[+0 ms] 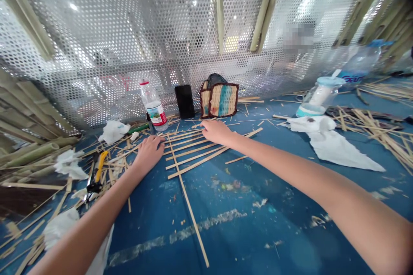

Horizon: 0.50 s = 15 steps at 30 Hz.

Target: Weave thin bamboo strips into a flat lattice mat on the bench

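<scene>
Several flat bamboo strips [193, 154] lie side by side on the blue table [245, 232], crossed by one long strip [189, 206] that runs toward me. My left hand [149, 151] rests palm down on the left ends of the strips, fingers closed together over them. My right hand [215, 130] presses on the far ends of the strips, fingers curled down onto them. What, if anything, is pinched under either hand is hidden.
A water bottle [154, 107], a black phone [185, 101] and a woven pouch [219, 99] stand against the perforated metal screen [129, 43]. Crumpled tissues [325, 137], a yellow-handled tool [97, 172], bamboo poles [29, 154] and scattered offcuts [377, 129] lie around.
</scene>
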Motion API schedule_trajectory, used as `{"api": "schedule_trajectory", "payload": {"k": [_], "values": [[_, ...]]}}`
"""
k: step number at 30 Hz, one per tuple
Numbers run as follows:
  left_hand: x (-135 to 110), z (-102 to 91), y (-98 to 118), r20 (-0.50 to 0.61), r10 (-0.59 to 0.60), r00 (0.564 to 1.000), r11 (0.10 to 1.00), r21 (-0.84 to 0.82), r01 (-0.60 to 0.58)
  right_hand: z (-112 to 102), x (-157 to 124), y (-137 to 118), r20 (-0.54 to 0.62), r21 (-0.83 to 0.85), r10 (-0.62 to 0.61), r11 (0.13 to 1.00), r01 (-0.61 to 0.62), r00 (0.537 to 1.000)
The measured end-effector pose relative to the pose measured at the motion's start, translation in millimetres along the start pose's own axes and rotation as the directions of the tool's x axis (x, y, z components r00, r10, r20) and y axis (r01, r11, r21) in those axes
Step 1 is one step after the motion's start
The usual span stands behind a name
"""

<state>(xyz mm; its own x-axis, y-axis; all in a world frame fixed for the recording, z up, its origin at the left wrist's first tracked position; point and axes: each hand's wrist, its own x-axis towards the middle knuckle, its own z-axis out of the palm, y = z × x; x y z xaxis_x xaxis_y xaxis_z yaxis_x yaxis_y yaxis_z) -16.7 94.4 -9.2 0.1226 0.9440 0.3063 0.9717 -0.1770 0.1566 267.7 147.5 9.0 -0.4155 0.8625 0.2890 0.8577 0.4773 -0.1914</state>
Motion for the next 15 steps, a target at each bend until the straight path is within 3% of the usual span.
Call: {"api": "schedule_trajectory", "payload": {"k": [15], "values": [[1.1,-0.3,0.3,0.013,-0.053,0.999,0.998,-0.014,0.053,26.2,-8.6,-1.4,-0.093,0.033,-0.096,0.995,0.099,0.991]]}}
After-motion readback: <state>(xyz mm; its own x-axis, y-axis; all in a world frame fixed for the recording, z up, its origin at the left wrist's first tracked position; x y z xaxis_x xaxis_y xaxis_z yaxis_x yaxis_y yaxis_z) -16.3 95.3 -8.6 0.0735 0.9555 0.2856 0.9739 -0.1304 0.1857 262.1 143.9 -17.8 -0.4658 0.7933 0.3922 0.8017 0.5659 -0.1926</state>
